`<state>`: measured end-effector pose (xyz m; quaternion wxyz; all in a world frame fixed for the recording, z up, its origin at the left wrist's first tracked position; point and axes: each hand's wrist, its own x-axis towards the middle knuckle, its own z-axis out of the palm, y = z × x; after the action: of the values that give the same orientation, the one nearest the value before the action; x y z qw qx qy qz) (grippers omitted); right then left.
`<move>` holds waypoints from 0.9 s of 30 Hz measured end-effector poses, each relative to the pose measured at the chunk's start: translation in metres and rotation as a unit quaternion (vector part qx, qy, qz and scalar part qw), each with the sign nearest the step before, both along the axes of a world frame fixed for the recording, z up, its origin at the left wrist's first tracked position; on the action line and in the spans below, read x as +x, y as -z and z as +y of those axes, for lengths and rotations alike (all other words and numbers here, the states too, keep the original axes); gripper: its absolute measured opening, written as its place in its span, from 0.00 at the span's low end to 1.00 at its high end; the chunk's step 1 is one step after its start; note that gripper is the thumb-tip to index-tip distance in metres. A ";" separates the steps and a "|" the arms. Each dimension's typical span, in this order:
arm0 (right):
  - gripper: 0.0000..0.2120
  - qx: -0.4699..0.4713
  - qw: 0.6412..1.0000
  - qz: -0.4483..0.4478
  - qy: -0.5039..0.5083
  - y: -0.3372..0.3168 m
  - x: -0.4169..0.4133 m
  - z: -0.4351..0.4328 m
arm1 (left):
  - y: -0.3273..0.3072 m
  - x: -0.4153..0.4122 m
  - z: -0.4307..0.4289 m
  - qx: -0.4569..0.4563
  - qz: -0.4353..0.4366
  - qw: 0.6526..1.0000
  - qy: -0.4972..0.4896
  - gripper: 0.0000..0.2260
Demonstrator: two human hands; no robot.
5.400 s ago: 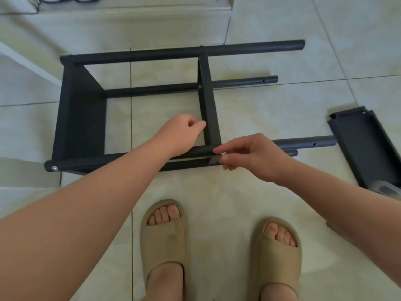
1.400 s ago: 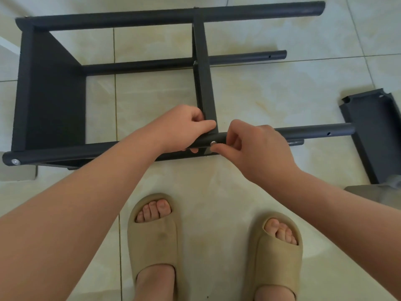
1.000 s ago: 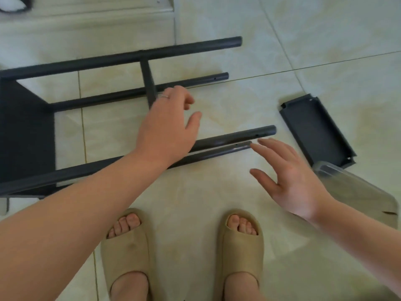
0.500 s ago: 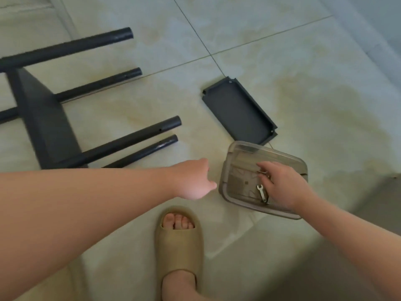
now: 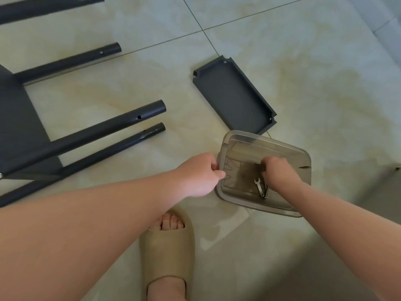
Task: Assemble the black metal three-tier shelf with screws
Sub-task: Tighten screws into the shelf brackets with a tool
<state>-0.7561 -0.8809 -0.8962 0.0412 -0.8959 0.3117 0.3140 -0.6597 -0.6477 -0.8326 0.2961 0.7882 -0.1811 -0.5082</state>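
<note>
To the left shelf frame; loose tray behind plastic box, wrench in box

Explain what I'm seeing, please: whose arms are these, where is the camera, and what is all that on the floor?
There is no machine here. A person works with bare hands, and the only camera sits on their head, looking down. So the arms are theirs, and so is the foot in the beige slipper. On the tiled floor the half-built black shelf frame lies on its side, and a loose black shelf tray lies apart from it. The left hand grips the edge of a clear plastic box. The right hand reaches inside with curled fingers, beside a small wrench. Whether it holds anything is hidden.
</note>
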 end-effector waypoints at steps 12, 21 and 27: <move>0.05 0.019 0.999 -0.028 0.005 -0.010 0.003 0.023 | 0.002 -0.001 0.003 -0.020 0.006 1.000 -0.017 0.09; 0.03 0.127 0.942 -0.299 -0.091 -0.109 0.027 0.090 | -0.033 0.025 0.036 -0.031 0.052 0.981 -0.184 0.14; 0.08 0.219 0.868 -0.425 -0.133 -0.176 0.066 0.159 | -0.091 0.069 0.083 -0.101 0.222 0.903 -0.354 0.19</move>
<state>-0.6903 -0.7214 -0.7203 0.3228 -0.9436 0.0647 -0.0342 -0.5905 -0.5644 -0.7415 0.5673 0.6332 0.1302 -0.5103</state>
